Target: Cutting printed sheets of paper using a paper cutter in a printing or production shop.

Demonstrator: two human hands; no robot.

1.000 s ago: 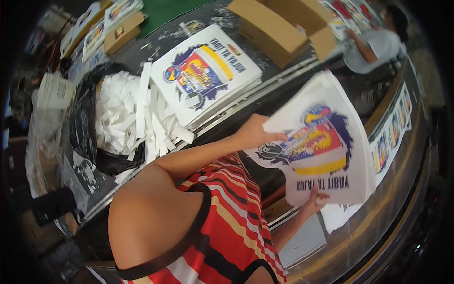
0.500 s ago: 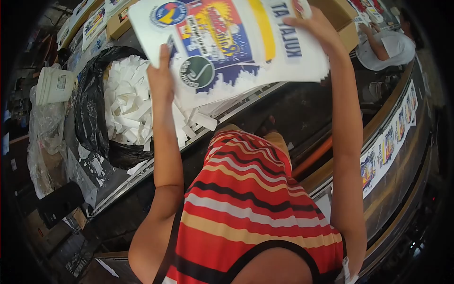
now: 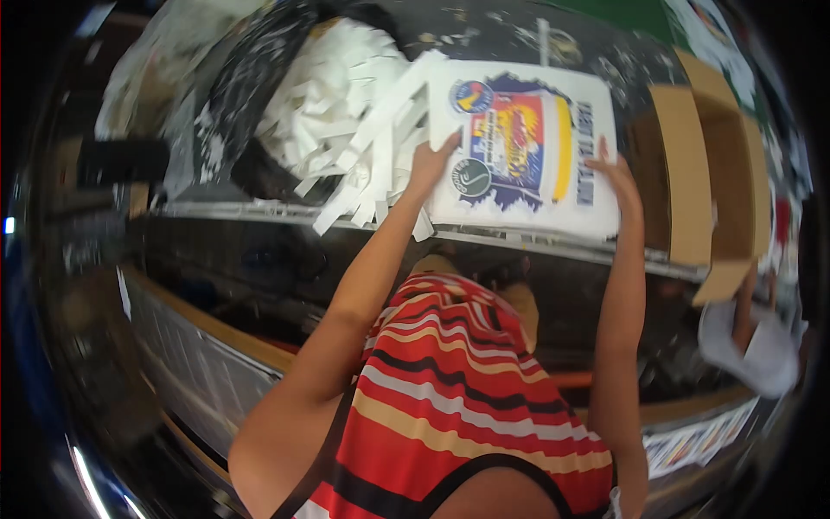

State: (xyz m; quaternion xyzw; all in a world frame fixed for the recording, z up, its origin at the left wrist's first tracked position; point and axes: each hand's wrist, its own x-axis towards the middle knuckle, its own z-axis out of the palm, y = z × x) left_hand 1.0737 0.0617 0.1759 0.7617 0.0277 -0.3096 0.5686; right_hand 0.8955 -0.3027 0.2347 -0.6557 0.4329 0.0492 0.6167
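A white printed sheet [image 3: 527, 151] with a colourful blue, red and yellow picture lies flat on a stack on the dark table [image 3: 484, 39]. My left hand [image 3: 430, 163] rests on the sheet's left edge with the fingers spread. At the right edge, my right hand [image 3: 619, 177] presses on it, fingers flat. Both arms reach forward over a red striped top [image 3: 458, 406].
A heap of white paper strips [image 3: 346, 112] spills from a black bag [image 3: 233, 95] left of the sheet. An open cardboard box [image 3: 705, 173] stands to the right. Another person in white [image 3: 761, 346] is at the lower right, near more printed sheets [image 3: 692, 445].
The printed sheet was held up in the air in both hands; now it lies flat on the stack with both hands pressing its edges.
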